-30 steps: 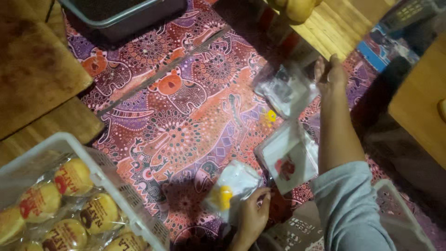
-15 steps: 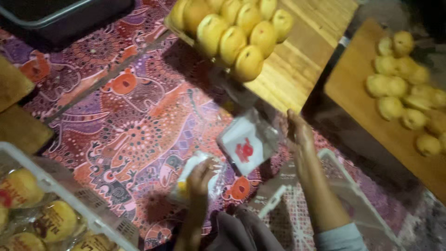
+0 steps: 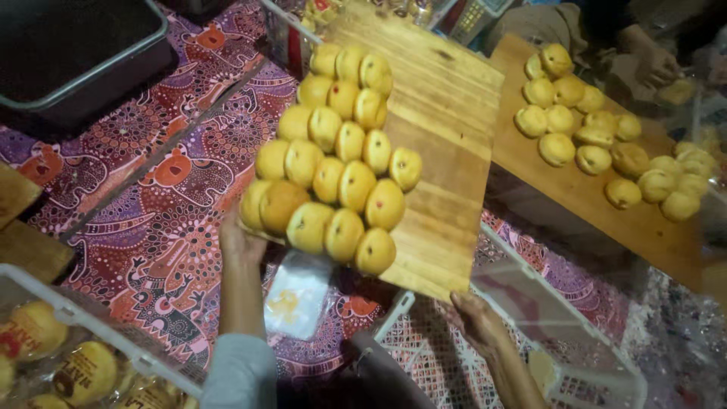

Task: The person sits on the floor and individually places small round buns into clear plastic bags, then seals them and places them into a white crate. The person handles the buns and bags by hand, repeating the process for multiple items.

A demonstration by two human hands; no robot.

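the left hand (image 3: 241,244) and right hand (image 3: 475,316) had left the plastic bags; a bag (image 3: 297,294) lay flat below. now both gripped the near edge of the board (image 3: 447,144), fingers clamped under it, buns (image 3: 333,174) heaped on top, over the patterned cloth (image 3: 144,220).

Looks like a small home bakery or food-packing spot, worked right down on the floor over a red and purple patterned mat (image 3: 151,227). At twelve o'clock a wooden board (image 3: 447,144) carries rows of round yellow buns (image 3: 341,174), at two o'clock a second board (image 3: 583,189) holds more buns (image 3: 598,151) with another person's hand (image 3: 655,68) beside it. At eight o'clock a white plastic crate (image 3: 98,329) is filled with bagged buns (image 3: 83,371), and a clear empty bag (image 3: 297,295) lies at six.
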